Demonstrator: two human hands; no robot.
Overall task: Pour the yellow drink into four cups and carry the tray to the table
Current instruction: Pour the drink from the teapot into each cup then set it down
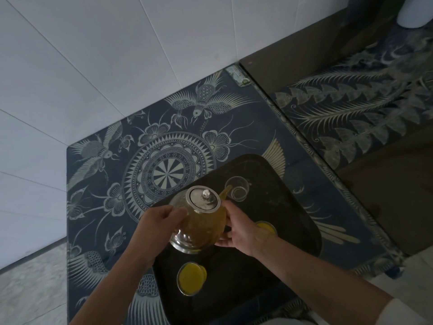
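Here, the glass teapot (199, 221) is held tilted over the tray (293, 207) on the worktop, left hand (161, 221) pressed to its side, right hand (239, 228) fingers curled round the handle, spout at the far empty cup (237, 188), while two near cups (190, 279) are seen filled.

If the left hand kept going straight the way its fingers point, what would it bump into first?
The glass teapot. The left hand points right, and its fingers already rest against the teapot's side, so nothing lies between them. The right hand holds the far side.
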